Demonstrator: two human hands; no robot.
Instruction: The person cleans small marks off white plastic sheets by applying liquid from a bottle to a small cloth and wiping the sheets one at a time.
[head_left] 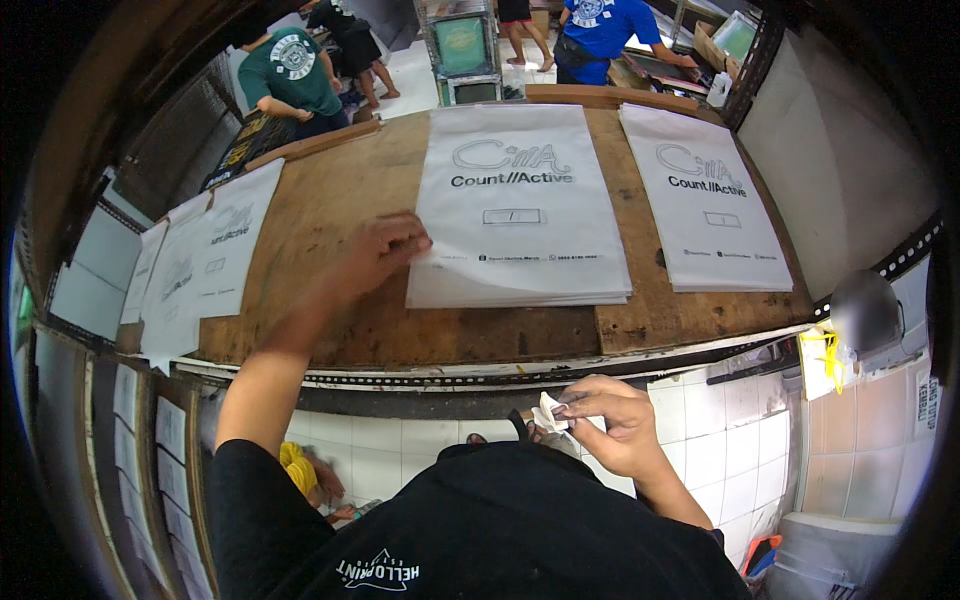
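Note:
A stack of white printed sheets (520, 220), possibly flat bags, lies in the middle of the wooden table. My left hand (390, 242) is at this stack's left edge, its fingers curled and smeared by motion. Whether they grip the top sheet or only touch it cannot be made out. Closer to my body, below the table's front edge, my right hand (615, 420) is closed on a small crumpled white cloth (548, 412), pinched between thumb and fingers.
Another printed stack (710, 210) lies to the right, and overlapping printed sheets (195, 265) hang partly over the table's front left edge. Wooden strips (610, 95) edge the table's far side. Beyond stand people in green (290, 75) and blue (605, 40) shirts. A rack (135, 450) stands at lower left.

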